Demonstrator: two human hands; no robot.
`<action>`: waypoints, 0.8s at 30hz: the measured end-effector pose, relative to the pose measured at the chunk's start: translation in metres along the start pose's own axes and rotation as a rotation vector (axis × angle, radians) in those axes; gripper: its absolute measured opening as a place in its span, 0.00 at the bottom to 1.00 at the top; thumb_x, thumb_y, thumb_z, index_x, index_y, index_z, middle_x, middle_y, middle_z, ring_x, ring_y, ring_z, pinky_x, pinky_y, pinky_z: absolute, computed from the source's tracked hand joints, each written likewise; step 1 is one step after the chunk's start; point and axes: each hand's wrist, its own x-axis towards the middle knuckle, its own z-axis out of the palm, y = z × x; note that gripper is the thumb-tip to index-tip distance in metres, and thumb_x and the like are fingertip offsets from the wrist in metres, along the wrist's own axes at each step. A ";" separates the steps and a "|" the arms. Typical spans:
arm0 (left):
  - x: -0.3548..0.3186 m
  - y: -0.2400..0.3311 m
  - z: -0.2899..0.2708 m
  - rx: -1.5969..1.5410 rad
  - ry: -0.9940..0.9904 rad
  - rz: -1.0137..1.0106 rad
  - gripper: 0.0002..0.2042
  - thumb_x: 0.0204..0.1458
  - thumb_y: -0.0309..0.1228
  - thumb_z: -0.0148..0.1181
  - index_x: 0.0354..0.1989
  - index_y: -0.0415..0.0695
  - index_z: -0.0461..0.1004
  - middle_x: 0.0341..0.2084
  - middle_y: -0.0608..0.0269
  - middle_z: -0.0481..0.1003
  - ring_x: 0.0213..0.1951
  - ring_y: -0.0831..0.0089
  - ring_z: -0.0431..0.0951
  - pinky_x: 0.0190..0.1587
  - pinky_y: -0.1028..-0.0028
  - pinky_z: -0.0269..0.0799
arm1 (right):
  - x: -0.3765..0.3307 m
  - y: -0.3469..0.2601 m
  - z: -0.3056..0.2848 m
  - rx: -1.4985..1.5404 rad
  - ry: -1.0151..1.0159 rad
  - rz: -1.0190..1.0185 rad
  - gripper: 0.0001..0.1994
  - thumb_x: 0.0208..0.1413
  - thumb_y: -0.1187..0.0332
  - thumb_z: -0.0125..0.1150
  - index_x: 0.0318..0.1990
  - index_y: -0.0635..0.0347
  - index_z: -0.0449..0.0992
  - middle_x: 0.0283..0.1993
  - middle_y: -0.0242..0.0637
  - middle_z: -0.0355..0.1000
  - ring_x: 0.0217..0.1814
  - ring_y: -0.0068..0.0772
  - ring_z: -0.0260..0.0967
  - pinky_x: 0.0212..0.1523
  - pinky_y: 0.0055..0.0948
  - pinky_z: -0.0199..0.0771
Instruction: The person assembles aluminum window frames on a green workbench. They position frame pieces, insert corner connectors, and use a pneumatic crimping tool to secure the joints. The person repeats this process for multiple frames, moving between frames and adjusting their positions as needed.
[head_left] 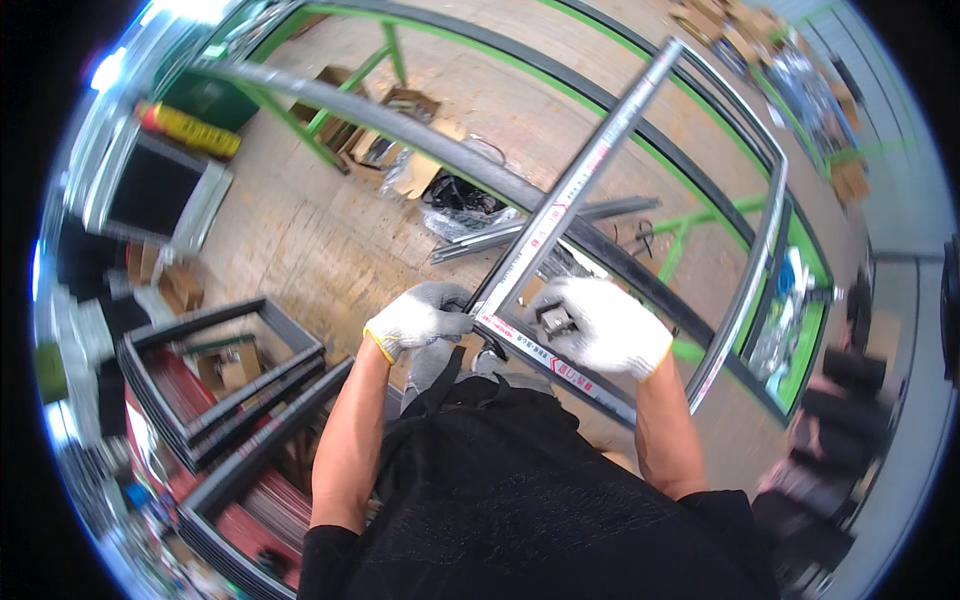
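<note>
A rectangular metal window frame (560,218), covered with white protective film printed in red, lies across the green workbench and reaches toward my body. At its near left corner, my left hand (418,318) in a white knitted glove is closed on the profile, thumb and fingers close to the joint. My right hand (608,325), gloved alike, hovers just above the near side of the frame. Its fingers curl round a small grey metal piece (556,320), perhaps a corner bracket; the palm and glove hide part of it.
The green workbench (390,50) has dark padded rails. Loose metal profiles (490,240) and a black bag in clear plastic lie beneath. Dark frames (215,400) are stacked at the left. A green-edged tray (790,320) with small parts stands right, near dark rolls (830,430).
</note>
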 end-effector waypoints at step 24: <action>0.047 0.019 -0.004 0.169 -0.690 -0.033 0.08 0.62 0.24 0.63 0.45 0.32 0.80 0.31 0.57 0.81 0.26 0.71 0.80 0.29 0.72 0.74 | 0.063 -0.094 0.254 1.396 1.816 0.635 0.10 0.67 0.66 0.71 0.48 0.65 0.85 0.33 0.28 0.80 0.31 0.17 0.73 0.31 0.24 0.74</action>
